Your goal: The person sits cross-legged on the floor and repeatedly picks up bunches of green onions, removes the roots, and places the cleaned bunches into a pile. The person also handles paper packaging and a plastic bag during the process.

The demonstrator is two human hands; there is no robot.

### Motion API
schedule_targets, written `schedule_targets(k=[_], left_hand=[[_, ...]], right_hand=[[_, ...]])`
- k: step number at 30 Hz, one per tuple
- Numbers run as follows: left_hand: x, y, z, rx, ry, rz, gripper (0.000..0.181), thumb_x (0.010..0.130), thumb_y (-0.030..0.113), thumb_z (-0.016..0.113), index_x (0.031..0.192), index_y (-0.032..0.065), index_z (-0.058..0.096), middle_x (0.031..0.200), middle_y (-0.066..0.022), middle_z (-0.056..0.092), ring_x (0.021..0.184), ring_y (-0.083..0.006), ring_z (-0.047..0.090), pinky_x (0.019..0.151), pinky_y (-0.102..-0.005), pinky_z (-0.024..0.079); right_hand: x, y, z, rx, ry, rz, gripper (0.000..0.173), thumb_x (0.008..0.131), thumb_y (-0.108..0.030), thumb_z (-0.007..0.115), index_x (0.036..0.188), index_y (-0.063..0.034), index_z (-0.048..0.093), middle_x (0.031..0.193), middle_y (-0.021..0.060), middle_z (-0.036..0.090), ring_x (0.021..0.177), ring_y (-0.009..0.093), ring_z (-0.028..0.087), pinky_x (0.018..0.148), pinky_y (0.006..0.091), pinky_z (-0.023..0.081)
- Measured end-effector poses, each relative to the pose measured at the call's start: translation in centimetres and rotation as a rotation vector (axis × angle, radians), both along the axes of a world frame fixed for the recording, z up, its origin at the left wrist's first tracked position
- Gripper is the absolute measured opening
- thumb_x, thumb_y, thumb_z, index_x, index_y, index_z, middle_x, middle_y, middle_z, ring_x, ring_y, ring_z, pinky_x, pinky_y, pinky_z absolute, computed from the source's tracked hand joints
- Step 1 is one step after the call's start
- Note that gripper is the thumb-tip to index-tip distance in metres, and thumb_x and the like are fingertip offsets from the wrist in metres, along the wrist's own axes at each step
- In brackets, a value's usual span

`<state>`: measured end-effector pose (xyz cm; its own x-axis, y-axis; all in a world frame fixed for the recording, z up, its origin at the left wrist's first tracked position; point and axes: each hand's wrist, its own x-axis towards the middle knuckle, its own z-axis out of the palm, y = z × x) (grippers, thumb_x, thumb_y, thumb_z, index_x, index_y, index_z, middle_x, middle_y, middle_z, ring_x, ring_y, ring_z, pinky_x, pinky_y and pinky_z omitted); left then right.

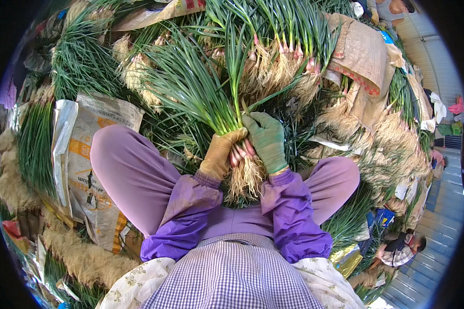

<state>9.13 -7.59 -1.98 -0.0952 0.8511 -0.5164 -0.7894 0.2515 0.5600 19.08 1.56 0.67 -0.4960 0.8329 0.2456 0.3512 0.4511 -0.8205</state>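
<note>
My left hand, in a tan glove, grips a bunch of young green garlic plants by the stalks. Their long leaves fan up and to the left. Below the fist hang pinkish bulbs and pale stringy roots, above my lap. My right hand, in a green glove, lies against the right side of the bunch. Its thumb and fingers pinch at a yellowish leaf beside one upright stalk. A green leaf also slants up and right from there; its lower end is hidden by the fingers.
More garlic plants lie ahead with roots towards me. A woven sack covers some at right; a printed sack lies by my left knee. Rooted bundles are stacked at lower left. Another person sits at far right.
</note>
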Motion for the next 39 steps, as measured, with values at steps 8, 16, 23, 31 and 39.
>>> schedule_targets(k=[8, 16, 23, 31, 39], left_hand=[[0.6, 0.3, -2.3, 0.125, -0.320, 0.086, 0.051, 0.089, 0.016, 0.064, 0.133, -0.0011, 0.045, 0.108, -0.0155, 0.066, 0.088, -0.0236, 0.069, 0.072, -0.0355, 0.060], [-0.1, 0.4, -2.6, 0.385, -0.575, -0.022, 0.050, 0.093, 0.023, 0.059, 0.131, -0.0060, 0.045, 0.078, 0.0013, 0.054, 0.069, -0.0152, 0.057, 0.071, -0.0313, 0.057], [-1.7, 0.4, -0.9, 0.645, -0.676, 0.489, 0.040, 0.090, 0.020, 0.061, 0.123, -0.0010, 0.051, 0.085, -0.0069, 0.061, 0.078, -0.0188, 0.063, 0.073, -0.0361, 0.059], [0.2, 1.3, -2.0, 0.326, -0.249, 0.081, 0.049, 0.094, 0.021, 0.056, 0.134, -0.0055, 0.045, 0.119, -0.0157, 0.063, 0.105, -0.0242, 0.062, 0.094, -0.0384, 0.051], [0.4, -0.6, -3.3, 0.330, -0.311, -0.063, 0.045, 0.092, 0.022, 0.059, 0.126, -0.0062, 0.050, 0.110, -0.0175, 0.063, 0.103, -0.0292, 0.062, 0.087, -0.0458, 0.054]], right_hand=[[2.8, 6.8, 1.2, -0.073, -1.291, 0.178, 0.037, 0.091, -0.035, 0.053, 0.109, -0.0066, 0.068, 0.101, 0.0216, 0.067, 0.093, 0.041, 0.064, 0.081, 0.0477, 0.052], [-10.9, 13.7, 7.8, 0.240, -0.908, -0.174, 0.043, 0.082, -0.047, 0.068, 0.098, -0.0074, 0.065, 0.078, 0.0050, 0.067, 0.071, 0.022, 0.063, 0.067, 0.0381, 0.050], [-1.2, 9.7, 7.9, -0.323, -0.005, -0.154, 0.051, 0.081, -0.039, 0.069, 0.111, 0.0009, 0.067, 0.096, 0.0099, 0.068, 0.089, 0.018, 0.060, 0.085, 0.0289, 0.044], [3.2, -3.7, 2.7, 0.033, -0.169, -0.141, 0.015, 0.080, -0.009, 0.068, 0.093, -0.0001, 0.066, 0.084, 0.0137, 0.066, 0.075, 0.026, 0.065, 0.068, 0.0322, 0.051], [5.6, -3.5, 4.4, -0.407, -0.336, 0.136, 0.023, 0.087, -0.022, 0.066, 0.088, 0.0009, 0.068, 0.084, 0.0136, 0.068, 0.072, 0.025, 0.066, 0.066, 0.0328, 0.051]])
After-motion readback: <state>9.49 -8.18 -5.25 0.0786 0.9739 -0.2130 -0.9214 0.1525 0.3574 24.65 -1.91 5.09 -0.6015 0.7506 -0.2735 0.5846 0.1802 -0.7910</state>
